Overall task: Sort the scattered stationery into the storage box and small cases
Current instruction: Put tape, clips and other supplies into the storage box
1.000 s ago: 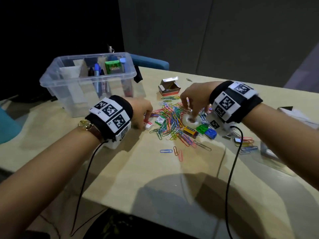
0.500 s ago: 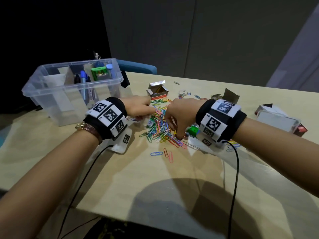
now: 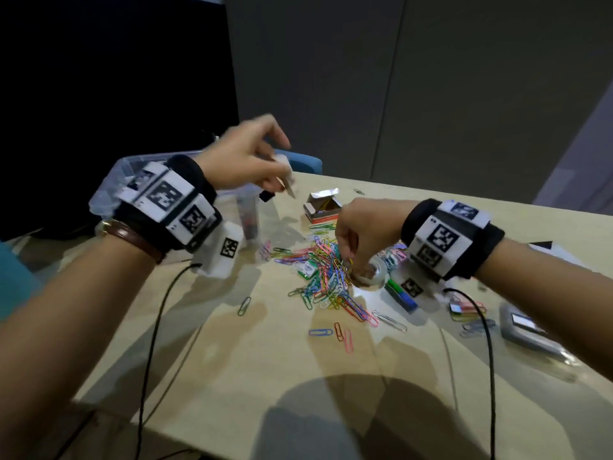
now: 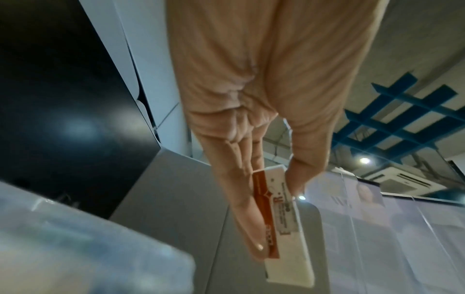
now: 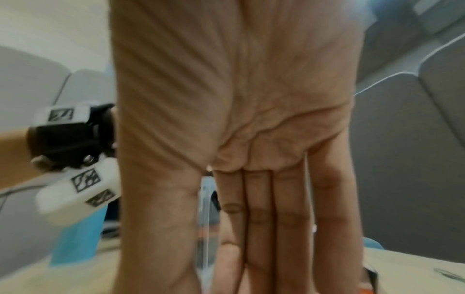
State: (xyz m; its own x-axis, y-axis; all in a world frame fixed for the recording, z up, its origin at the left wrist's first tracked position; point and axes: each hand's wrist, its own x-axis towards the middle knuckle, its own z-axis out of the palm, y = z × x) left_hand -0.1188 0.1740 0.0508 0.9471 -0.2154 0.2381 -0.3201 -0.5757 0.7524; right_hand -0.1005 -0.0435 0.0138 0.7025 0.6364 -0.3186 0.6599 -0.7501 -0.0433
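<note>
My left hand [image 3: 265, 174] is raised over the table beside the clear storage box [image 3: 109, 190]. It pinches a white eraser [image 4: 281, 218] with an orange sleeve between thumb and fingers; the eraser [image 3: 286, 177] is blurred in the head view. My right hand [image 3: 351, 260] points down into the pile of coloured paper clips [image 3: 318, 280], fingertips next to a clear tape roll [image 3: 376, 272]. In the right wrist view its fingers [image 5: 259, 208] lie straight and together, the tips out of frame. An open small cardboard case [image 3: 323, 207] stands behind the pile.
Green and blue small items [image 3: 401, 293] lie right of the tape roll. Sticky flags [image 3: 464, 308] and a grey case [image 3: 524, 327] sit at the right. Loose clips [image 3: 335, 332] lie toward me. Black wrist cables [image 3: 156, 327] trail over the front edge.
My left hand has risen from the clip pile with the eraser and moved up toward the storage box. My right hand stays low at the pile beside the tape roll.
</note>
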